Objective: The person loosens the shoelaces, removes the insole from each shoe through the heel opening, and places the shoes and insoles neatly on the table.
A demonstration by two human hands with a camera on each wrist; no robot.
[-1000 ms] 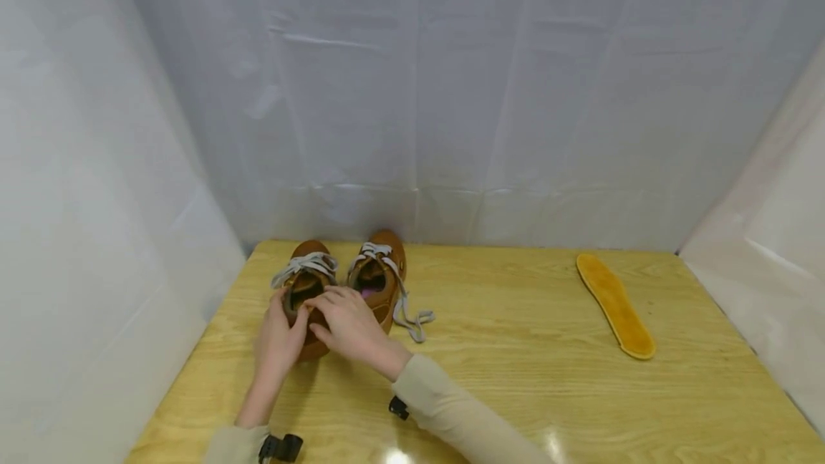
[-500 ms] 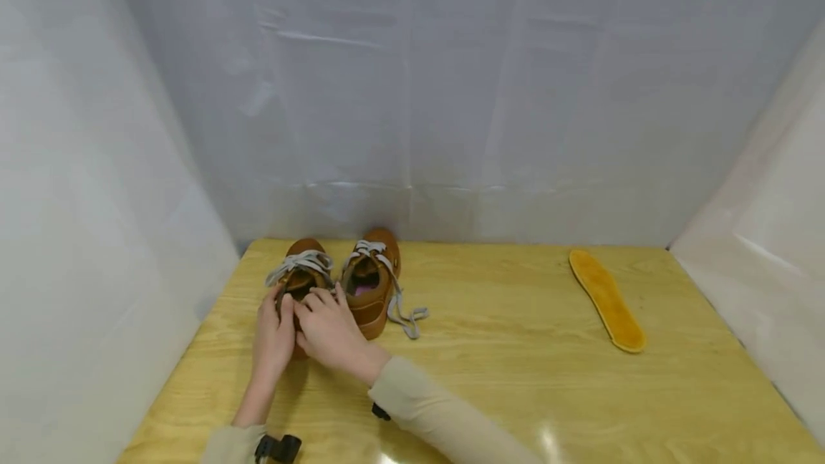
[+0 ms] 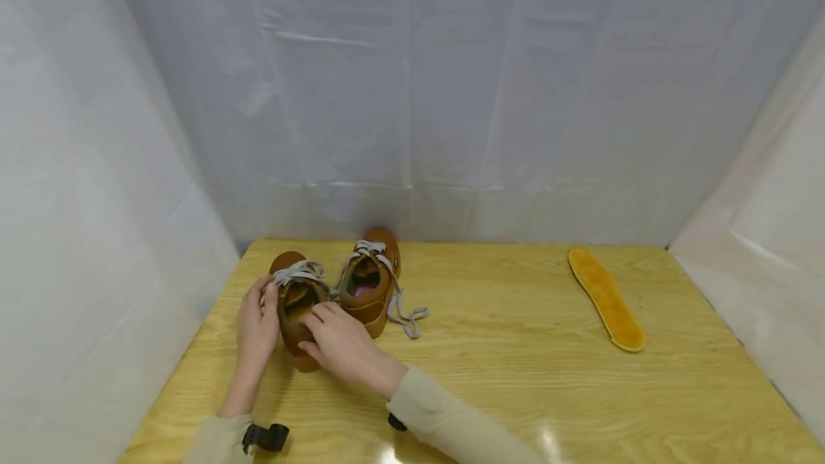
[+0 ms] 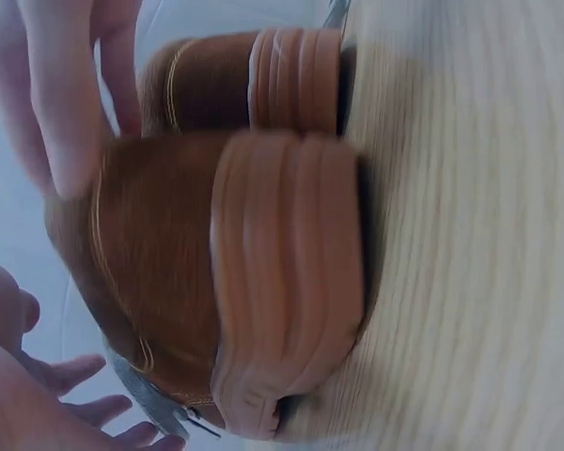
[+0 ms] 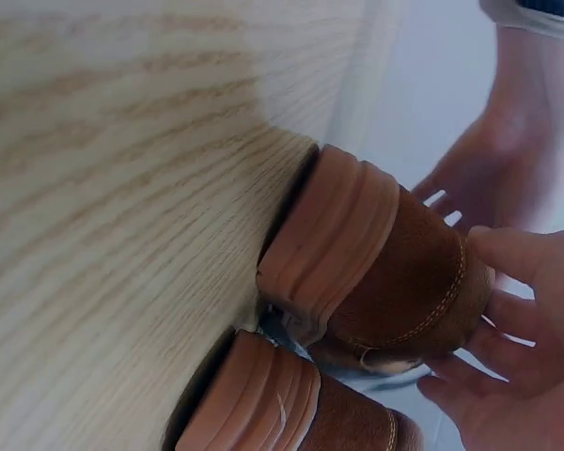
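Observation:
Two brown leather lace-up shoes stand side by side on the wooden table, toes away from me. The left shoe (image 3: 291,326) is angled toe-left, with grey laces over its front. My right hand (image 3: 343,341) pinches the back collar of this shoe, thumb outside the heel and fingertips inside, hidden in the opening. Beside its left side lies my left hand (image 3: 258,324), fingertips near the laces; in the left wrist view its fingers are loosely spread. The right shoe (image 3: 366,308) stands next to it, a pinkish patch showing inside.
A fuzzy orange-yellow insole (image 3: 607,301) lies on the right part of the wooden table (image 3: 503,364). A loose grey lace (image 3: 407,319) trails from the right shoe. Whitish sheeting (image 3: 451,92) hangs at the back and on both sides.
The left shoe has turned, its toe shifting left and toward me. My left hand has moved from the heel opening to the shoe's left side; my right hand has shifted slightly right.

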